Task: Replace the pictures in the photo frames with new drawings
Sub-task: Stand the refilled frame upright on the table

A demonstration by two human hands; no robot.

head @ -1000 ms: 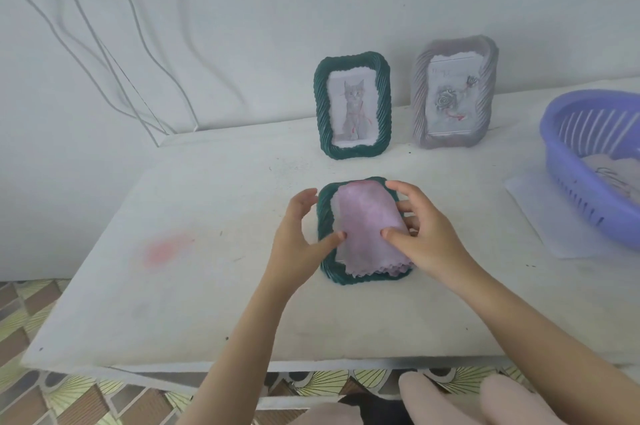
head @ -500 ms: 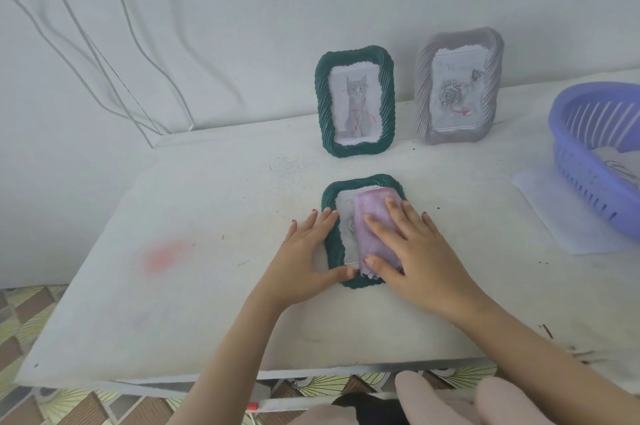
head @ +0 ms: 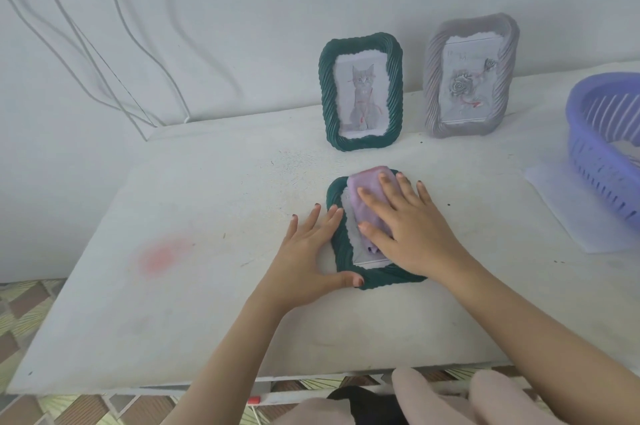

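A white table [head: 207, 303] stands against a pale wall, with a pink smudge [head: 161, 256] on its left part. The left hand [head: 308, 261] lies flat on the tabletop, fingers straight and slightly spread. Its fingertips and thumb touch the left edge and lower left corner of a dark green photo frame [head: 338, 241] lying face up. A folded lilac cloth [head: 367, 178] covers the frame's upper right part. The right hand [head: 412, 227] presses flat on the cloth, fingers spread. Behind, upright at the wall, are a green frame with a cat drawing [head: 362, 92] and, beside it, a grey frame with a rose drawing [head: 471, 78]. At far right, a purple slotted basket [head: 585, 147] sits on a paper sheet [head: 561, 202].
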